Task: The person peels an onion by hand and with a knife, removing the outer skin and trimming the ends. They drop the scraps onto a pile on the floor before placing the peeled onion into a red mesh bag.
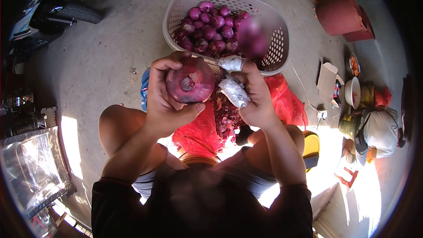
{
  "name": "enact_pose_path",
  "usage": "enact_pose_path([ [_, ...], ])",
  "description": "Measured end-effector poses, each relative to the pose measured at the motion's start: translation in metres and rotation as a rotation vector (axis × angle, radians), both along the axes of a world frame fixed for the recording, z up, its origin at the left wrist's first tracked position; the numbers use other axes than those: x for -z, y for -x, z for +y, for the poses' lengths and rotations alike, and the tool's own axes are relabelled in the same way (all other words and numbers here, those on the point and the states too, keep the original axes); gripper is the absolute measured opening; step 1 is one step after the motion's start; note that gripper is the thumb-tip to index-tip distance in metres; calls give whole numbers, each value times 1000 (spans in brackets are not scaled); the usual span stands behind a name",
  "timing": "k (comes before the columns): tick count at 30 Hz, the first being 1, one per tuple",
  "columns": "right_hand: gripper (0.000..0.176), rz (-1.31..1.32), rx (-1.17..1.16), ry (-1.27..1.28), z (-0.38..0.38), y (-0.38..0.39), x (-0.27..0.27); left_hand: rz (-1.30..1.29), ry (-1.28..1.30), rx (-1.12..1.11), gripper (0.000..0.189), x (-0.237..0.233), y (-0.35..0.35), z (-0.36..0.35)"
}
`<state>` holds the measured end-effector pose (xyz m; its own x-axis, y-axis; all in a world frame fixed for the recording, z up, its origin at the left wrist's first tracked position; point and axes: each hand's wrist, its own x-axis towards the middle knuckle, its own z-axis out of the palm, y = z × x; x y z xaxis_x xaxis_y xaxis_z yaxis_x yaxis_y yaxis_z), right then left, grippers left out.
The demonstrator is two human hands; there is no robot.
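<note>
My left hand (161,101) holds a large red onion (191,80), its fingers and thumb wrapped round the left side, the dry root or neck end facing up at me. Close by on the right is my right hand (253,92), with silvery wrapping (233,90) on its thumb and a finger. Its fingers are curled; whether anything small lies between them I cannot make out. Beyond both hands stands a grey perforated basket (172,11) with several shiny purple onions (209,32) in it. Loose onion skins (227,121) lie below the hands.
Red mesh sacks (198,132) lie between and beside my knees. A yellow object (311,150) is by my right knee. Red tubs (341,15), an open cardboard box (328,81) and a white bowl (352,92) stand at the right. A wheel (79,12) is at the upper left.
</note>
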<state>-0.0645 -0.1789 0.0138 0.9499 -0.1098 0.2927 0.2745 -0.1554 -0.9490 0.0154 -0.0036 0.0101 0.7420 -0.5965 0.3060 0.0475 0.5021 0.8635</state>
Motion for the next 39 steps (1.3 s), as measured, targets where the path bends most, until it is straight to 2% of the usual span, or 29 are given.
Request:
enact_pose_path([
  [4, 50, 129, -44, -125, 3, 4, -13, -6, -13, -65, 70, 1, -1, -1],
  [9, 60, 280, -95, -20, 4, 9, -13, -101, -74, -106, 67, -2, 2, -2],
  [14, 56, 210, -107, -42, 8, 4, -14, -264, -84, -132, 64, 0, 6, -6],
  [24, 53, 117, -75, 68, 8, 4, -8, -295, -153, -184, 62, -1, 6, -5],
  [29, 50, 161, -89, -43, 9, 4, -11, -311, -177, -201, 60, -2, 6, -2],
  [32, 46, 227, -94, -119, 11, 5, -23, -428, -188, -214, 59, 1, 4, 0],
  [35, 43, 217, -132, -195, 10, 6, -23, -456, -180, -203, 65, 2, 2, 1],
  [39, 43, 178, -115, -222, 10, 6, -16, -304, -294, -154, 76, -11, 4, -1],
])
